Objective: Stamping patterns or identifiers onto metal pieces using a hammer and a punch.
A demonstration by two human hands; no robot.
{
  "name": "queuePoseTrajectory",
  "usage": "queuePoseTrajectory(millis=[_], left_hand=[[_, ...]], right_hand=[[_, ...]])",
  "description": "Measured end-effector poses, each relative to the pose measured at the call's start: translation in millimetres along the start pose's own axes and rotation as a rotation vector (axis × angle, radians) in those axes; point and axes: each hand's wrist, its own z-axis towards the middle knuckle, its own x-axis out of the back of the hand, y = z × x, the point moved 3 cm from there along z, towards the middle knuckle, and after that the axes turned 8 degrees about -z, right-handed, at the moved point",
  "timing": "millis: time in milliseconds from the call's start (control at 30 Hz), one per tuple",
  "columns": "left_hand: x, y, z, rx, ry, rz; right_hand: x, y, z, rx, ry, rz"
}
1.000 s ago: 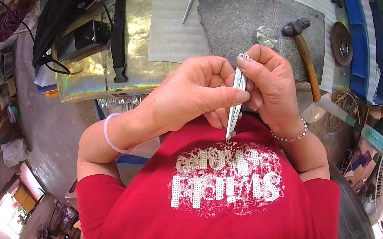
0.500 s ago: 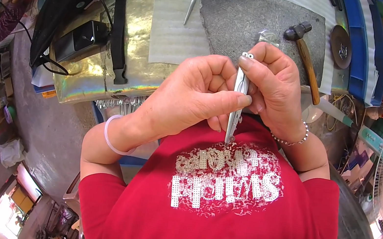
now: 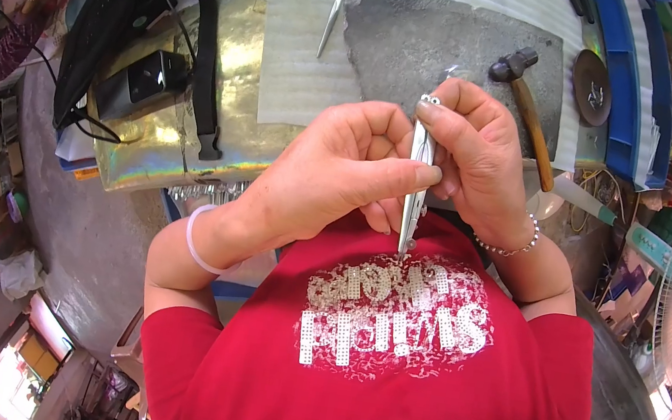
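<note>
A slim silver metal piece that looks like a folded drawing compass (image 3: 422, 147) stands roughly upright in front of my chest. Two small round pivots show at its upper end, and a little wheel sits near its lower tip. My left hand (image 3: 334, 162) grips the middle of it, thumb laid across the front and fingers curled behind. My right hand (image 3: 483, 158) pinches it near the pivots between thumb and forefinger. The other right fingers are curled and partly hidden.
Beyond my hands a grey stone slab (image 3: 439, 43) rests on a white foam sheet (image 3: 294, 82). A hammer (image 3: 529, 108) lies on its right part. Nearby are a slim silver piece (image 3: 332, 18), a brown round dish (image 3: 591, 87), a blue tray (image 3: 626, 97) and a black strap (image 3: 208, 78).
The view has tilted slightly, so the table and its things sit a little lower. Both hands keep almost the same grip on the compass.
</note>
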Motion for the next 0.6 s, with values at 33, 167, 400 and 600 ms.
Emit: queuePoseTrajectory(millis=[33,167,400,600], left_hand=[[-5,1,1,0.003,-0.001,-0.024],[-6,10,-3,-0.164,0.136,0.052],[-6,4,-3,-0.476,0.178,-0.221],[-17,-5,12,-0.531,0.099,-0.436]], right_hand=[[3,-5,-3,0.017,0.005,-0.05],[32,-57,-1,0.166,0.08,-0.252],[218,-130,92,0.628,0.532,-1.211],[250,-98,125,0.579,0.608,-1.55]])
